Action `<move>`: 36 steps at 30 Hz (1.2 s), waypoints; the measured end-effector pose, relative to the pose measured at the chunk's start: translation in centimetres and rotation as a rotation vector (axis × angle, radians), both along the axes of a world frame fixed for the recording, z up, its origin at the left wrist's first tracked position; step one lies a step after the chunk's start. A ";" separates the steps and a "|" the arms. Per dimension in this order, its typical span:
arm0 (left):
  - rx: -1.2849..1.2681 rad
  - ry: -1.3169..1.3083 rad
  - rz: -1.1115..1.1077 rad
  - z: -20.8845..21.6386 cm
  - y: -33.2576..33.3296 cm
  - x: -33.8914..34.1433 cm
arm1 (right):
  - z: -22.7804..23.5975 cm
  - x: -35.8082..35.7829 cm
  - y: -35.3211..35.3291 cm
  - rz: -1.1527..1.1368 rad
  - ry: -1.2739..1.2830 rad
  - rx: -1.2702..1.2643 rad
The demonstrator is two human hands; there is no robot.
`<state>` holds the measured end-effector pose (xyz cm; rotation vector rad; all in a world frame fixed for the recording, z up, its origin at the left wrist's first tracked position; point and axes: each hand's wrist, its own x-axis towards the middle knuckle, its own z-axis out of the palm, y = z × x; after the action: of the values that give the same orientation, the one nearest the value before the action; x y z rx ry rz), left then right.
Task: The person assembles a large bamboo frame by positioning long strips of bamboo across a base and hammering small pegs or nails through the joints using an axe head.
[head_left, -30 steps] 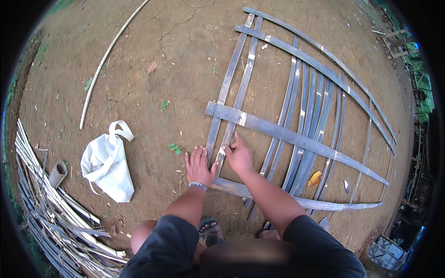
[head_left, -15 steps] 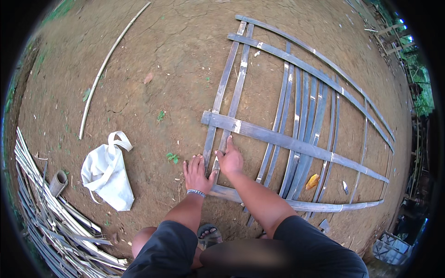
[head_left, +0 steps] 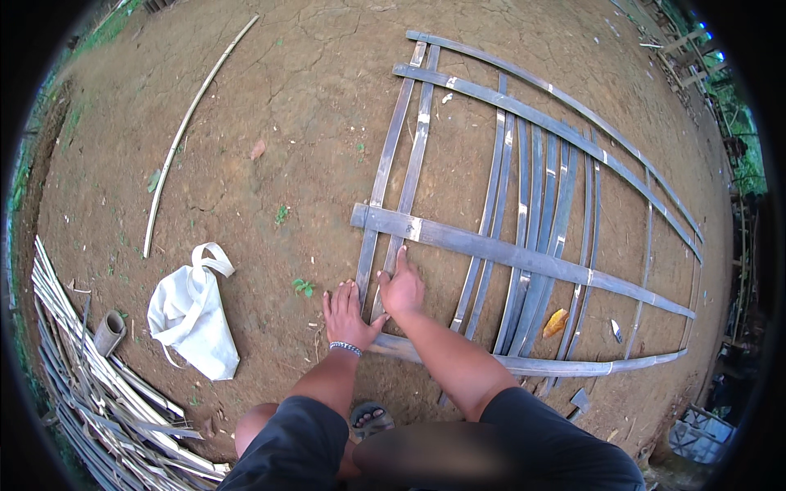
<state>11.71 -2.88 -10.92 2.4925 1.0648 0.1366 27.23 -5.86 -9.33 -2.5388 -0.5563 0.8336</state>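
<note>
A lattice of dark grey bamboo slats lies on the ground in front of me and to my right. A wide bamboo slat (head_left: 475, 240) crosses over narrower ones, with a pale patch near its left end. My left hand (head_left: 350, 317) lies with fingers apart against the lower part of the outermost left cross slat (head_left: 367, 266), its thumb toward the neighbouring one. My right hand (head_left: 403, 288) is closed on that second cross slat (head_left: 420, 139), just below the wide slat, index finger stretched along it. The nearest long slat (head_left: 557, 366) passes partly behind my right forearm.
A white cloth bag (head_left: 201, 323) lies left of my hands. Beyond it are a hollow bamboo piece (head_left: 110, 333) and a heap of loose strips (head_left: 106, 401). A pale curved strip (head_left: 184, 131) lies far left. A flat metal blade (head_left: 580, 400) lies near my right knee.
The view has shifted slightly. Both hands stay at the same two cross slats, and the lattice looks unchanged.
</note>
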 end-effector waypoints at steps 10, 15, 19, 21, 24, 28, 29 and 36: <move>0.021 0.004 0.002 0.0 0.0 0.1 | -0.1 0.0 0.1 0.043 -0.015 -0.030; 0.022 0.002 0.001 -0.1 -0.2 0.3 | -0.3 0.1 -0.2 0.053 -0.020 -0.035; 0.038 -0.003 0.004 -0.4 -0.3 0.1 | 0.1 0.1 0.0 0.071 0.002 -0.058; 0.042 0.003 0.009 -0.4 -0.3 0.1 | 0.3 0.1 0.1 0.072 0.019 -0.065; 0.035 0.013 0.016 -0.1 -0.3 0.2 | 0.6 0.6 -0.1 0.108 0.032 -0.057; 0.016 0.044 0.019 0.0 -0.2 0.2 | -0.5 1.2 -1.5 0.190 0.052 0.068; 0.014 0.056 0.017 -0.1 -0.1 0.1 | -0.3 2.1 -1.9 0.207 0.164 0.042; 0.006 0.017 0.019 -0.4 -0.2 0.0 | 2.9 0.6 -1.7 0.220 0.262 -0.156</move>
<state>11.67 -3.04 -11.29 2.4936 1.0969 0.1253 27.86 -7.59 -6.42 -2.4778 -0.7162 1.3123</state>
